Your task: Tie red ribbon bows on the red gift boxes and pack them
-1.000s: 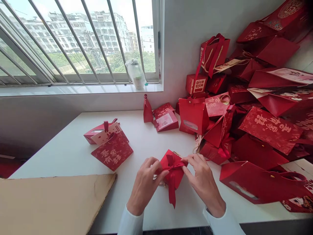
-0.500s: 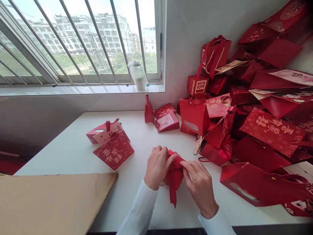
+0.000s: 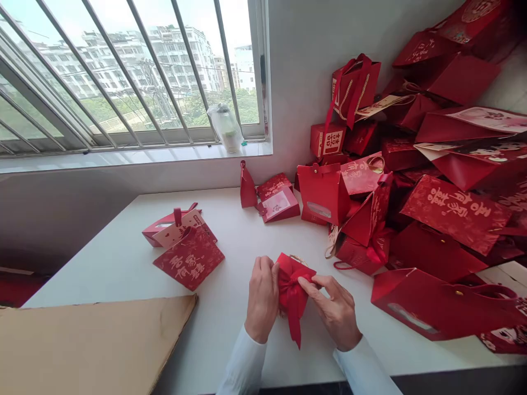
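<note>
A small red gift bag (image 3: 284,260) lies on the white table in front of me, with gold rope showing at its far edge. Across its top is a red ribbon (image 3: 295,315), tied in a bow, one tail hanging toward me. My left hand (image 3: 262,296) is closed against the bag's left side, thumb near the bow; its fingertips are partly hidden. From the right, my right hand (image 3: 335,310) pinches a loop of the bow between thumb and fingers.
A large heap of red gift boxes (image 3: 457,214) covers the right side. Several more red boxes (image 3: 189,258) stand at left, others (image 3: 280,203) at the back. A cardboard sheet (image 3: 90,340) overlaps the table's near left. A wrapped cup (image 3: 227,129) stands on the windowsill.
My hands have moved apart, uncovering the knot and bow. The left hand has slid down to the bag's side, while the right still pinches the ribbon. The view has shifted slightly.
</note>
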A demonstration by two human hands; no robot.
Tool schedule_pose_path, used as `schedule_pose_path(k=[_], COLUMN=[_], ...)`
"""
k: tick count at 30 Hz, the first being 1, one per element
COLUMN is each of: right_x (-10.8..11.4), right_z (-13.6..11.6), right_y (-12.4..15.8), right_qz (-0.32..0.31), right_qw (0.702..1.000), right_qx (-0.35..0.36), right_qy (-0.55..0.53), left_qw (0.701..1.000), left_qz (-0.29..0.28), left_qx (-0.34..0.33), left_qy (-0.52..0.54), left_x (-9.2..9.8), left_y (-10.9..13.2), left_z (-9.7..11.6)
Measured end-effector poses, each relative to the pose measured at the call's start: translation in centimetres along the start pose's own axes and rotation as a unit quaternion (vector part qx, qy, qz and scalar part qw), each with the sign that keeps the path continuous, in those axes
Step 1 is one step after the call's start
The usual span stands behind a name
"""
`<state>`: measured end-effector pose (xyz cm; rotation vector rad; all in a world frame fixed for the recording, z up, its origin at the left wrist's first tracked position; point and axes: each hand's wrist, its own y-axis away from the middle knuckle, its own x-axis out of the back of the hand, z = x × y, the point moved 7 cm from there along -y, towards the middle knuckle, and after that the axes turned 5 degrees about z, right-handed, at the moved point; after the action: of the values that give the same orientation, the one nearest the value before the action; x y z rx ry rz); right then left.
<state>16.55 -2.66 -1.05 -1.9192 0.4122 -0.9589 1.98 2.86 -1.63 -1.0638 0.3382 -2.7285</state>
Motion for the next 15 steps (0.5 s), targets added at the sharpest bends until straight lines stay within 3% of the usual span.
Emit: schedule_pose_path(k=[12, 15], right_x=[-0.29, -0.32], right_z=[0.70, 0.53], right_y=[0.08, 0.17], right_qz=[0.028, 0.028], right_qw=[0.998, 0.998], right_qx=[-0.048, -0.035], right_qy=[0.027, 0.035], left_qw=[0.998, 0.997], left_qz=[0.021, 0.020], left_qx=[0.026, 0.002], left_qy=[0.048, 0.080], left_x=[0.34, 0.69], left_y=[0.34, 0.43], left_z=[-0.13, 0.57])
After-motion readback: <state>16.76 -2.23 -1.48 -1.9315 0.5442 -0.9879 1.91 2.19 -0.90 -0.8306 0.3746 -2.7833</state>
